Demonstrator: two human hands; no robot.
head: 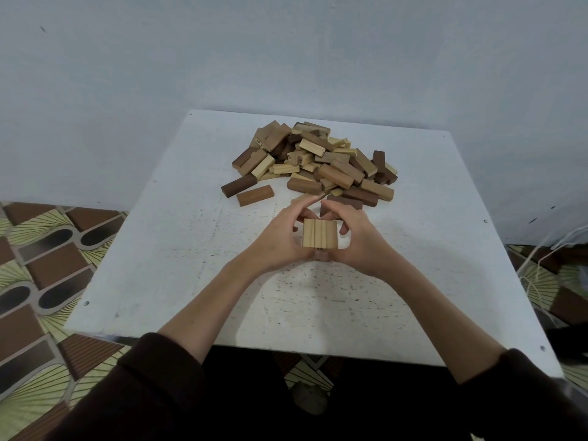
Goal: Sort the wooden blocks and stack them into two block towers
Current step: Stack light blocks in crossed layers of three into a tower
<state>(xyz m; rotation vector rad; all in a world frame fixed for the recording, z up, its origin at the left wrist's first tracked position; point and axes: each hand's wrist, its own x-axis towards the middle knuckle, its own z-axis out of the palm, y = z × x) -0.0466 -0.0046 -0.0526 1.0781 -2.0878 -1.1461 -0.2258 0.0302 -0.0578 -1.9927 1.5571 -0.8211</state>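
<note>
While the mixed pile of blocks [313, 163] is lying untouched toward the far edge of the bench [178, 237], a row of three pale blocks [319, 233] is being squared up near the middle of the bench, between the pile and the near edge. The row is being cupped from both sides: the left hand [283, 237] is being pressed against its left side, fingers curved round the far end, and the right hand [356, 238] is being held against its right side in the same way. Neither set of fingers is spread flat; both are curled about the row, fingertips nearly meeting beyond it.

The long axes of the three blocks are running from the near edge toward the far edge, side by side and touching. A next layer, it is judged, would be laid crosswise, parallel to the near edge.

Two dark blocks [247, 189] are lying apart at the pile's left near fringe, nearer the left hand. Pale blocks are being offered mostly at the pile's middle, roughly equally far from both hands. Only one tower's base is seen.
</note>
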